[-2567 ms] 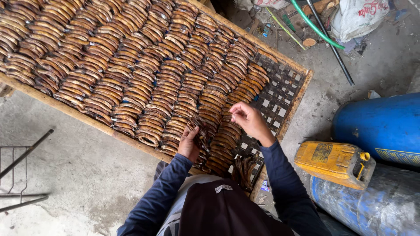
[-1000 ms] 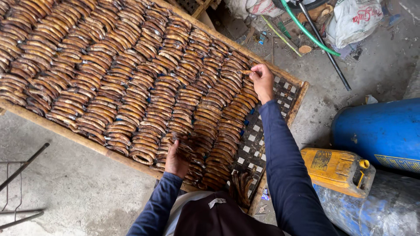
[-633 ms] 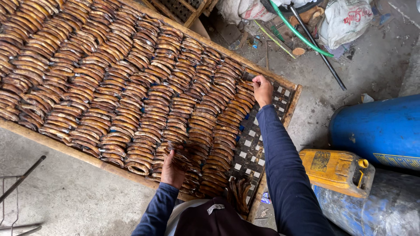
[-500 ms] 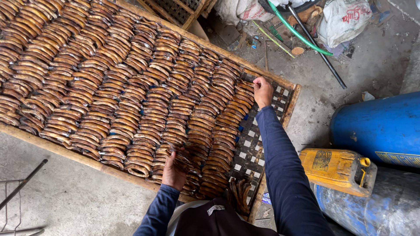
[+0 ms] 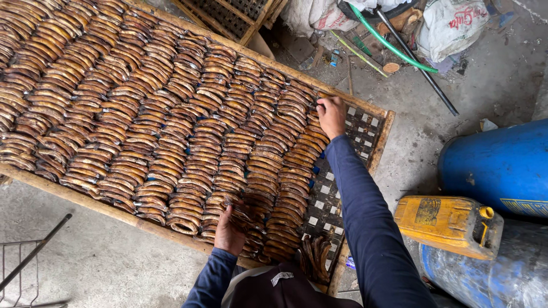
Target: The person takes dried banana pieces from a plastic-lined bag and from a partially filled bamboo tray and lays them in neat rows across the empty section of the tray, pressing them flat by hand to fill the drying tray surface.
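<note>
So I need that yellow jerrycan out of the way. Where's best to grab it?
Take the yellow jerrycan by its far right end, just below the capped spout, coming from above. It lies flat on its broad side, wedged between the blue drums, so only the top face is open. I can't make out a handle.

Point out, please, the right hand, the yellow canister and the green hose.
right hand [image 5: 331, 116], head view, on the back of the hand.
yellow canister [image 5: 445, 219], head view, on its flat side.
green hose [image 5: 394, 48], head view, mid-length.
</note>
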Demonstrator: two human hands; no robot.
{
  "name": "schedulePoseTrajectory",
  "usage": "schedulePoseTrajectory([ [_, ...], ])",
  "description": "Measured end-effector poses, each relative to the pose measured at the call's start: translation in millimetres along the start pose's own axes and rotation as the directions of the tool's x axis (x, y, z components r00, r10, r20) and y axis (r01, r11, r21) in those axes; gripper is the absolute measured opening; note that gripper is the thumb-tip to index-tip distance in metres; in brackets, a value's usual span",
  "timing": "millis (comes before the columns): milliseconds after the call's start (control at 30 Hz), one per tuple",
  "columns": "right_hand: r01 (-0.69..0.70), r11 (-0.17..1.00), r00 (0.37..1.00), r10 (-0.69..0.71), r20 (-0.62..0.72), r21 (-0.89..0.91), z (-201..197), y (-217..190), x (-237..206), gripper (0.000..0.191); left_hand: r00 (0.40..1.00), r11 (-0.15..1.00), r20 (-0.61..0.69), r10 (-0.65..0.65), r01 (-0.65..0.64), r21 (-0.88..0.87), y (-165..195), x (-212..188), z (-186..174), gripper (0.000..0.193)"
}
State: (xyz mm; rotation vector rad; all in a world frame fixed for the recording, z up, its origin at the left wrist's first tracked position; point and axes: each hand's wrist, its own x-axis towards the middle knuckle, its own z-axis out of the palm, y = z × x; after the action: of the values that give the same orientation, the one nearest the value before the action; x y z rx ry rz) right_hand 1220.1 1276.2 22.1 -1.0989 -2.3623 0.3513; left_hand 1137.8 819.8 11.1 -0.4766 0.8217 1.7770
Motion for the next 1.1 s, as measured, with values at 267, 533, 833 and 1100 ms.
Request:
schedulePoseTrajectory([
  [267, -0.005, 1.000, 0.989, 0.003, 0.148, 0.008, 16.5, -6.3, 15.7, 0.019, 0.998, 1.000, -0.051, -0.023, 0.023, 0.013, 8.6, -11.9, -2.8, 0.044],
  [533, 0.051, 0.996, 0.999, -0.051, -0.002, 0.067, 17.9, -5.5, 16.3, 0.025, 0.997, 0.999, -0.074, -0.027, 0.029, 0.017, 13.7, -15.2, -2.5, 0.045],
  [833, -0.002, 0.991, 1.000, 0.006, -0.030, 0.136, 18.9, -8.7, 9.5, 0.020, 0.995, 0.999, -0.099, -0.025, 0.029, 0.046, 12.1, -10.6, -2.5, 0.049],
  [1100, -0.025, 1.000, 0.995, 0.026, 0.101, -0.002, 16.2, -18.0, -2.5, 0.010, 0.995, 0.999, -0.094, -0.017, 0.020, 0.030, 9.7, -5.2, -8.0, 0.049],
])
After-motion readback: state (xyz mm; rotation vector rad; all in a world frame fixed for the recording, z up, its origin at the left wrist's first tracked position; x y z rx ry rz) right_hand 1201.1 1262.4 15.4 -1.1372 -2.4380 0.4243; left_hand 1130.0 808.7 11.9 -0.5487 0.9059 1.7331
